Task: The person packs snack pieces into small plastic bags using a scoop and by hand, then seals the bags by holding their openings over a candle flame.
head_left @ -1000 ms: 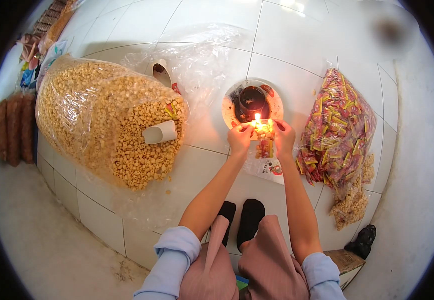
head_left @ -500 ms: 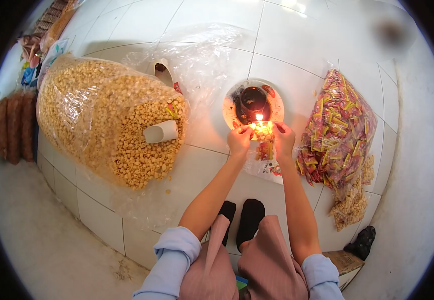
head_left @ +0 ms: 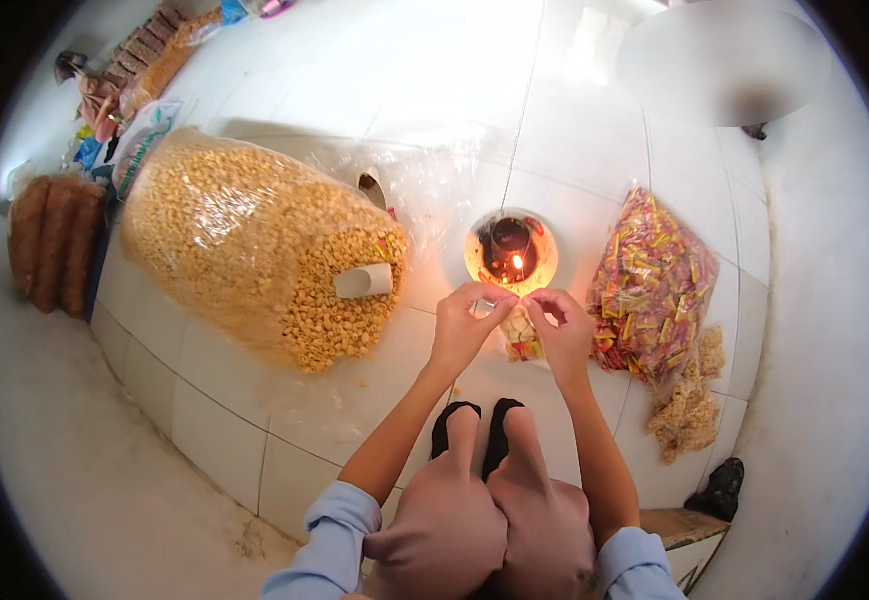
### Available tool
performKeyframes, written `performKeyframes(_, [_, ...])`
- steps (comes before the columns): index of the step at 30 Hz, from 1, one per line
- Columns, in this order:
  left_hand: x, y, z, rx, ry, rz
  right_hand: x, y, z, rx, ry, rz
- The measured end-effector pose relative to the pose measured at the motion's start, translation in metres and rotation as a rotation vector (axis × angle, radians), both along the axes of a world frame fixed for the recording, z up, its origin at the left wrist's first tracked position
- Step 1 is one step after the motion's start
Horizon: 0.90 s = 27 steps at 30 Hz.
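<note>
My left hand and my right hand are closed, their fingertips pinching the top edge of a small clear plastic bag. Pale snack pieces and a red-yellow packet show inside, partly covered by my fingers. Just beyond my fingertips burns a small flame, in front of a dark round container on a soot-marked plate. On the left lies a big clear sack of yellow puffed snacks, with a white scoop in its open end. A bag of red-yellow packets lies on the right.
Small filled snack bags are piled near the right wall. A black plastic bag sits closer to me. Long brown packed rolls stand at the far left. A second scoop lies behind the sack.
Both hands have come closer together, fingertips now nearly touching, and have drawn the small bag's top edge back from the flame. The head view has also shifted.
</note>
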State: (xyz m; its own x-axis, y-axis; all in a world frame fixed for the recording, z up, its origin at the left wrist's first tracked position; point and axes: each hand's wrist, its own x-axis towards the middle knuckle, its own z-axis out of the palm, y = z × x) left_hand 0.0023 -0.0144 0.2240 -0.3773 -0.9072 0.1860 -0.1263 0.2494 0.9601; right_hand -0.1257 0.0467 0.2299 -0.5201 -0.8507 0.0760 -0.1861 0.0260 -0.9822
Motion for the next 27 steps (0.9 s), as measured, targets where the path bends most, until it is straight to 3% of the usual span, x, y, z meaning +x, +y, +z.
performKeyframes(3, [0.011, 0.017, 0.042, 0.028, 0.004, -0.029, 0.012, 0.018, 0.043, -0.149, 0.11, -0.023])
performKeyframes(5, [0.014, 0.031, 0.065, 0.135, 0.241, 0.066, 0.019, 0.029, 0.071, -0.201, 0.142, -0.023])
performKeyframes(8, [0.018, 0.044, 0.1, 0.116, 0.46, 0.009, 0.023, 0.039, 0.1, -0.297, 0.148, -0.028])
performKeyframes(12, [0.025, 0.053, 0.136, 0.132, 0.39, -0.084, 0.023, 0.055, 0.136, -0.378, 0.044, -0.063])
performKeyframes(16, [0.02, 0.065, 0.167, 0.093, 0.582, -0.065, 0.017, 0.071, 0.164, -0.43, 0.014, -0.077])
performKeyframes(19, [0.02, 0.072, 0.182, 0.049, 0.575, -0.188, 0.02, 0.083, 0.18, -0.466, -0.018, -0.086])
performKeyframes(22, [0.019, 0.082, 0.198, 0.163, 0.467, -0.201, 0.016, 0.09, 0.186, -0.476, -0.028, -0.095])
performKeyframes(27, [-0.002, 0.09, 0.203, 0.077, 0.674, -0.02, 0.011, 0.09, 0.19, -0.499, -0.042, -0.161])
